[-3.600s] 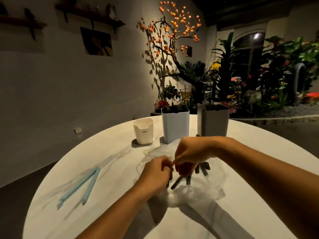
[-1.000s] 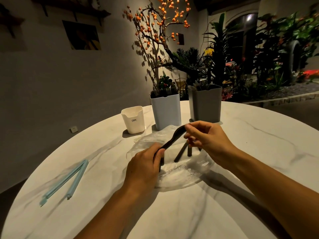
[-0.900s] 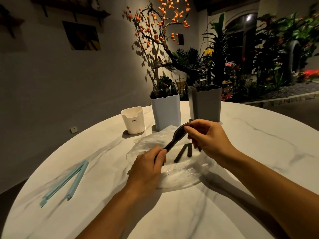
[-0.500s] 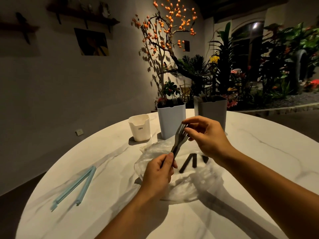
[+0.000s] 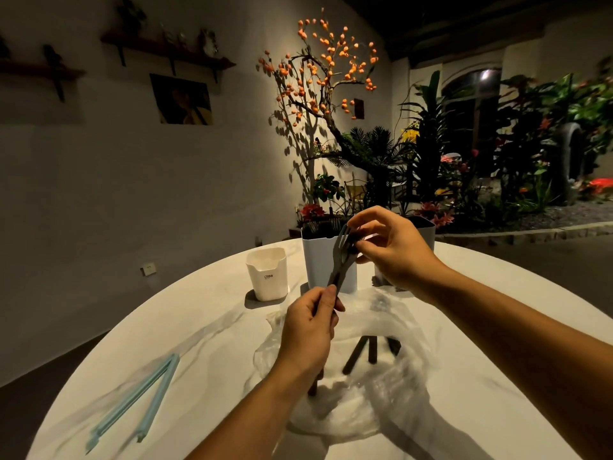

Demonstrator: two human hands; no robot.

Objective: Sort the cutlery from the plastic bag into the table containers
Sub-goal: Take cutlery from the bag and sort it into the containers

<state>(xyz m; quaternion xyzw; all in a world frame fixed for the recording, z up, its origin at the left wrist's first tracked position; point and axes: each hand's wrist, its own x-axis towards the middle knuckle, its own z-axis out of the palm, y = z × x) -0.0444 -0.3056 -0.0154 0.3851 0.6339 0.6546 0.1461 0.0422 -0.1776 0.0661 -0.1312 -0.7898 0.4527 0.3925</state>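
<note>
Nearest, a clear plastic bag (image 5: 358,386) lies crumpled on the round white table (image 5: 205,343), dark cutlery handles (image 5: 360,351) showing through it; a pale blue bag clip (image 5: 139,396) lies well left. Above the bag, the left hand (image 5: 310,330) pinches the handle end of dark cutlery (image 5: 341,260), a fork foremost, while the right hand (image 5: 391,244) pinches the tines. Behind stand a small white container (image 5: 267,273), a pale blue container (image 5: 318,260) partly masked by the cutlery, and a grey container (image 5: 428,232) largely hidden by the right hand. How many pieces are held is unclear.

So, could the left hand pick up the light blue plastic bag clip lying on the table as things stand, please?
Probably not yet: the left hand grips the dark fork's handle. The light blue clip lies uncovered to its left with nothing between, so once freed it could likely reach it.
</note>
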